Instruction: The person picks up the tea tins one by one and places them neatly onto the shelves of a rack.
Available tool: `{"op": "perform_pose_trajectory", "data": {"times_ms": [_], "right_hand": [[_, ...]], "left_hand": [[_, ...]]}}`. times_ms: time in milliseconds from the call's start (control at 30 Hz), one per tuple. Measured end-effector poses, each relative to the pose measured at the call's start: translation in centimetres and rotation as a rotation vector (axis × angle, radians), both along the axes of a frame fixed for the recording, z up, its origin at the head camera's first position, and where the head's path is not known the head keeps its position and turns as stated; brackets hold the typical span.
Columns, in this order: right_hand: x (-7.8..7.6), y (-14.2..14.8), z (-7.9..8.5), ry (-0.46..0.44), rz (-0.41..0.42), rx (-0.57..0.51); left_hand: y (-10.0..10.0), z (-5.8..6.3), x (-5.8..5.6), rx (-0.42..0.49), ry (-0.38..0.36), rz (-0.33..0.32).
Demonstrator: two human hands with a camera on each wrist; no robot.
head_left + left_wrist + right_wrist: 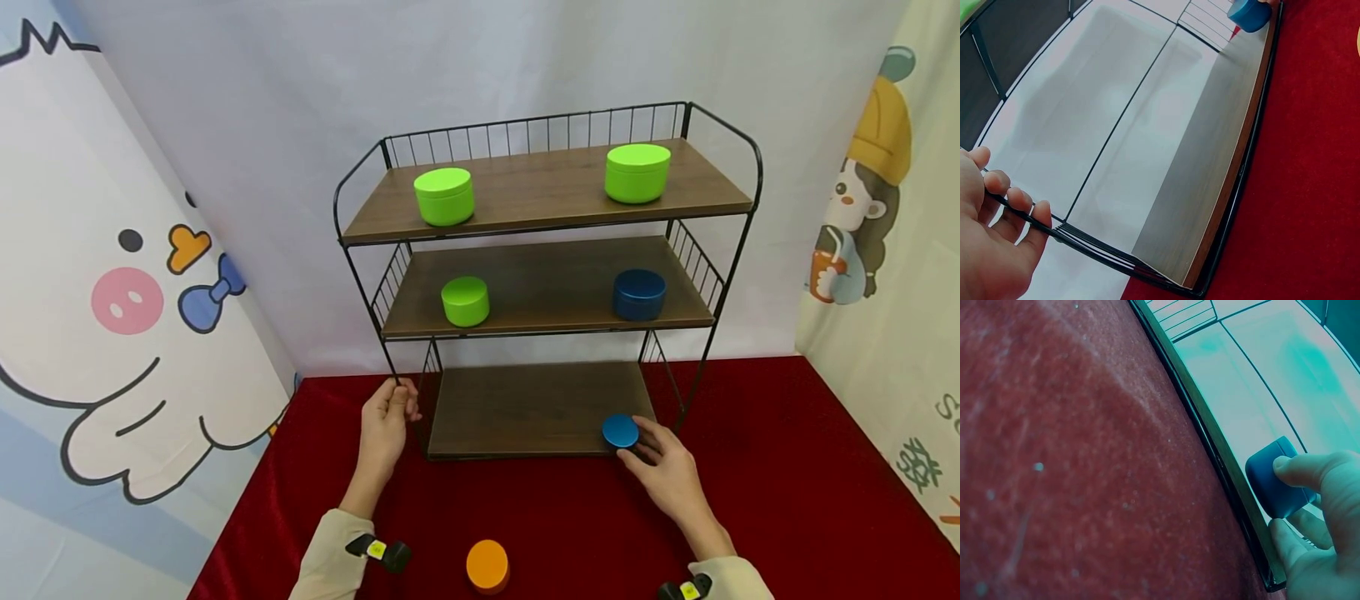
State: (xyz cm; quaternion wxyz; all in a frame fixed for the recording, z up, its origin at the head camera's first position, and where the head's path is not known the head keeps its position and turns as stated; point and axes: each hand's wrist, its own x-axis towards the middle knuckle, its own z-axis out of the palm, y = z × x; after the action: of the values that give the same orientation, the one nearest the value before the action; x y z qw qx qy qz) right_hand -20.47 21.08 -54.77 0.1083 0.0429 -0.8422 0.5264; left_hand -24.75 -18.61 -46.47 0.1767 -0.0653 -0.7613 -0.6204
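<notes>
My left hand (387,421) grips the black left-side post of a three-tier shelf rack (525,326), its fingers curled round the thin metal in the left wrist view. My right hand (663,467) pinches a small round blue tin (620,431) between thumb and fingers, over the front right part of the bottom wooden shelf (525,408). In the right wrist view the blue tin (1275,478) appears tilted beside the shelf's front edge. On the middle shelf, a darker blue tin (639,295) stands at the right and a green tin (465,302) at the left.
Two green tins, one at the left (444,197) and one at the right (637,173), stand on the top shelf. An orange tin (487,567) sits on the red cloth (570,525) in front. Printed curtains hang on both sides.
</notes>
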Motion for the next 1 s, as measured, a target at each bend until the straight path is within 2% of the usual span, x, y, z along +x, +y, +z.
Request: {"op": "perform_pose_trajectory", "data": {"times_ms": [600,1000], "right_hand": [[-0.02,-0.03,0.05,-0.010,-0.003,0.000],[-0.14,-0.15,0.14,0.010,-0.050,0.041]], "left_hand": [[0.06,-0.01,-0.01,0.004,0.002,-0.004],[-0.12,-0.01,0.03,-0.006,0.017,-0.012]]}}
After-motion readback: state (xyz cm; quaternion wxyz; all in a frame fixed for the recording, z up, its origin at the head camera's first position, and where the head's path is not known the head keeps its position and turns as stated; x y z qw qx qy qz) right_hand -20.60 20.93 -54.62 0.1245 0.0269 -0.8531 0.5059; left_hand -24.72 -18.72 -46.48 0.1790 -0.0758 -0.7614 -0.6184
